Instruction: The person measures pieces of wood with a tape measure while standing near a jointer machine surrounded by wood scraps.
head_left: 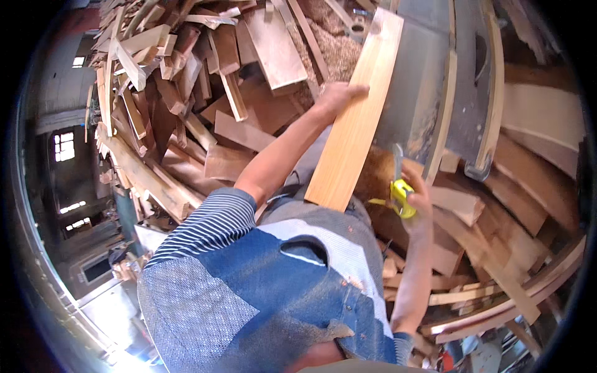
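A long, pale wooden board (360, 118) slants from my waist up to the far edge of a grey metal surface. My left hand (343, 98) is closed round the board's left edge, about halfway along, with the thumb on its top face. To the right of the board, my right hand (418, 198) grips a bright yellow tape measure (403, 198). A short pale strip sticks up from the tape measure, and a small yellow end pokes out on its left side. The tape measure is apart from the board.
Wood offcuts (230, 118) are heaped at the left, with sawdust (333, 50) beside them. The grey metal table (420, 74) lies right of the board, bordered by a wooden rail (443, 118). More planks (497, 242) are piled at the lower right.
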{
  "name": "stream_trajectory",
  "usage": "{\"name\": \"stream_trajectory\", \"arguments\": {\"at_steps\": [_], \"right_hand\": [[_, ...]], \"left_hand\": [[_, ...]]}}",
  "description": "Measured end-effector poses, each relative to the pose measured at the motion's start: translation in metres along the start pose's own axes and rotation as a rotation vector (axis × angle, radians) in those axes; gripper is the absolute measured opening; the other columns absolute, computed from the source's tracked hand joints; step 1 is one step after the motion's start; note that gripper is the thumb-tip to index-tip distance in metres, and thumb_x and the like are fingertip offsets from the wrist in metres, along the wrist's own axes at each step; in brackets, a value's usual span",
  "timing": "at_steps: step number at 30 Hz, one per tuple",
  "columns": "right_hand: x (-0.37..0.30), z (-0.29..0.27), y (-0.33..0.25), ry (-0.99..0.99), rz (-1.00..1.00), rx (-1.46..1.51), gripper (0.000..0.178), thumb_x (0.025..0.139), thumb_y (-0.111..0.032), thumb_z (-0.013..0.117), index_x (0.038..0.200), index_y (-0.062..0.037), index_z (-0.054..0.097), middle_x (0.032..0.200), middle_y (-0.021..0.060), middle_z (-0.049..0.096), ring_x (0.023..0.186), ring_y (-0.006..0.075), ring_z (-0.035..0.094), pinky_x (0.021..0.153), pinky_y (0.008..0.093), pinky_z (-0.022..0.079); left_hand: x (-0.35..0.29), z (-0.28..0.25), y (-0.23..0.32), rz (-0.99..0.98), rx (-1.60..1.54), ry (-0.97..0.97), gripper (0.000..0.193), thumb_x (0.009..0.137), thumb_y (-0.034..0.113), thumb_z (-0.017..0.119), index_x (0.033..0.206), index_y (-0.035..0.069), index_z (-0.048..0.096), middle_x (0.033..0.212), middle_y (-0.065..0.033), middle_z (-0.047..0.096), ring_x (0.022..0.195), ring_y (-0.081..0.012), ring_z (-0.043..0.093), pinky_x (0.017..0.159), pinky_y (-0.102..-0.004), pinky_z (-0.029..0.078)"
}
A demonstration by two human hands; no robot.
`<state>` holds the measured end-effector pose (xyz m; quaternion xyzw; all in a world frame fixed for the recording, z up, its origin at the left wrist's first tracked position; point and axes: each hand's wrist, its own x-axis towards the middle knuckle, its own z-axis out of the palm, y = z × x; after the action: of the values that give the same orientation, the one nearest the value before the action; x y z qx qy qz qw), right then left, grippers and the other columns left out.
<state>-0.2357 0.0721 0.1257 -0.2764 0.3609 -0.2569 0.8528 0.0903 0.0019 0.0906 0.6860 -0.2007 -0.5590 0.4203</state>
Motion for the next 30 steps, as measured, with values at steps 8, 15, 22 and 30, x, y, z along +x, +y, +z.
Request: {"name": "stream_trajectory", "arguments": {"at_steps": [8,15,22,30], "right_hand": [[-0.047,-0.019,0.046,0.221,0.020,0.199,0.101,0.080,-0.033,0.077,0.162,-0.0055,0.025,0.131,0.0242,0.062,0.095,0.0273,0.070,0.070,0.0353,0.063],[-0.052,-0.042,0.096,0.324,0.203,0.078,0.048,0.088,-0.014,0.069,0.133,-0.0001,0.060,0.101,0.0059,0.063,0.081,0.0187,0.065,0.069,0.0372,0.061],[-0.007,-0.020,0.088,0.156,0.116,0.304,0.068,0.097,-0.044,0.067,0.146,-0.0003,0.051,0.109,0.0079,0.067,0.085,0.0192,0.068,0.070,0.0361,0.060],[0.037,0.006,0.014,0.167,-0.025,0.021,0.064,0.084,-0.039,0.075,0.127,0.0038,0.056,0.099,0.0114,0.068,0.073,0.0184,0.069,0.060,0.0312,0.058]], "left_hand": [[0.013,0.012,0.021,0.194,0.115,0.083,0.051,0.085,0.037,0.083,0.110,-0.005,0.073,0.093,-0.0135,0.076,0.075,-0.0201,0.075,0.068,-0.0347,0.060],[0.011,0.055,0.033,0.254,0.358,0.184,0.051,0.073,0.039,0.083,0.108,0.002,0.076,0.095,-0.0146,0.078,0.082,-0.0240,0.076,0.080,-0.0365,0.059],[0.024,0.092,0.027,0.178,0.193,0.060,0.054,0.070,0.038,0.084,0.107,-0.001,0.075,0.098,-0.0177,0.078,0.089,-0.0274,0.076,0.085,-0.0372,0.057],[0.102,0.120,0.038,0.142,-0.249,-0.153,0.041,0.080,0.023,0.081,0.105,-0.008,0.071,0.091,-0.0176,0.075,0.072,-0.0264,0.074,0.068,-0.0387,0.060]]}}
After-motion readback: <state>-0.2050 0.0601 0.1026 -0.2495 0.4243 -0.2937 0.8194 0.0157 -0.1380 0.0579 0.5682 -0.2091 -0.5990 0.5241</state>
